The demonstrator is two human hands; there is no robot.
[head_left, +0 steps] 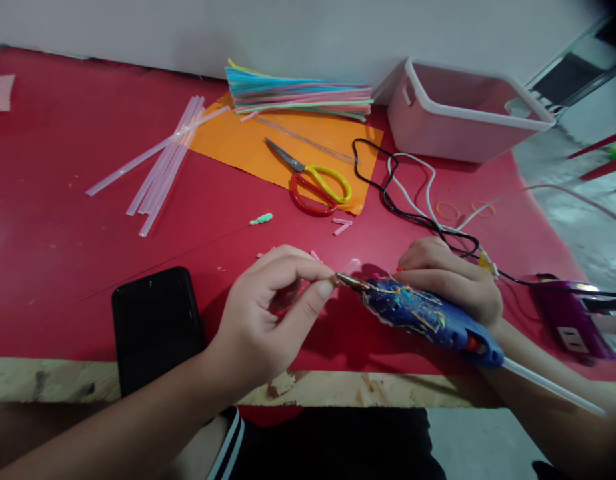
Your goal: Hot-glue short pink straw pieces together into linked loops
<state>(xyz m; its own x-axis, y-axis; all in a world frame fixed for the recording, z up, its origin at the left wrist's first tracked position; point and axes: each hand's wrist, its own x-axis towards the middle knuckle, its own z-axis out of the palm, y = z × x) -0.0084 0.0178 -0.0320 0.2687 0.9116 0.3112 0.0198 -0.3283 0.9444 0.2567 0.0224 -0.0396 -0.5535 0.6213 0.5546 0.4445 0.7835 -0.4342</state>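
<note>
The person's right hand is closed around a blue hot glue gun, its fingers bent tightly behind the body of the tool. The gun is above the near part of the red table cover, with its metal nozzle directed to the left and a translucent glue stick coming out of its rear end. Dried glue in several colours covers its body. The left hand has thumb and forefinger brought together right at the nozzle tip, while the other fingers are curled; whether something small is pinched there, I cannot tell with certainty, because the fingertips hide it. Just beyond the hands lie short pink pieces, and near them a green fuzzy piece on a thin wire. A black smartphone lies beside the left forearm. Farther back, scissors with one red and one yellow handle rest partly on an orange sheet, between loose glue sticks and a pink plastic bin. A bundle of coloured pipe cleaners lies at the rear edge of this sheet. At the right is a purple power strip.
</note>
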